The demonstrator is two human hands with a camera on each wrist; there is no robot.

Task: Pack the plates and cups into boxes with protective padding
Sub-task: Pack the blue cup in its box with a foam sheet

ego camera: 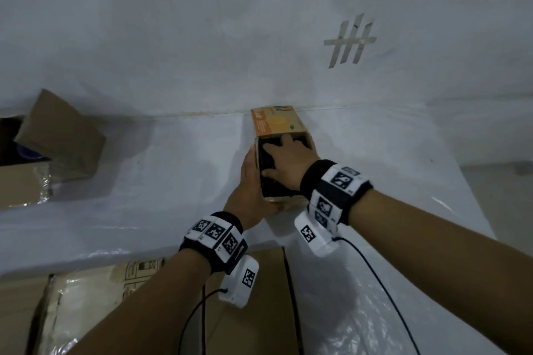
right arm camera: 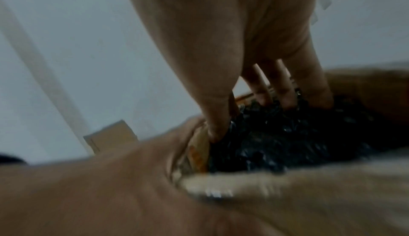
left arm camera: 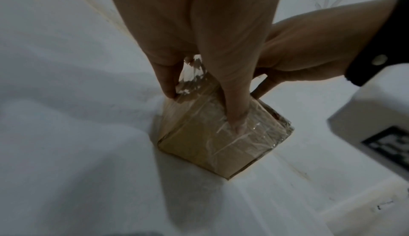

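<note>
Pressing spread fingers of the right hand into black padding, left hand grips the small box.

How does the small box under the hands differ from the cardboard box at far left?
The small box has an orange printed flap and black padding inside; the far-left box is plain brown, larger, contents unclear. The left hand holds the small box while the right hand presses into it; the far-left box is untouched. Both stand open.

You see a matt brown cardboard box banded with glossy clear tape, and inside that box black, shiny, bumpy bubble wrap.
</note>
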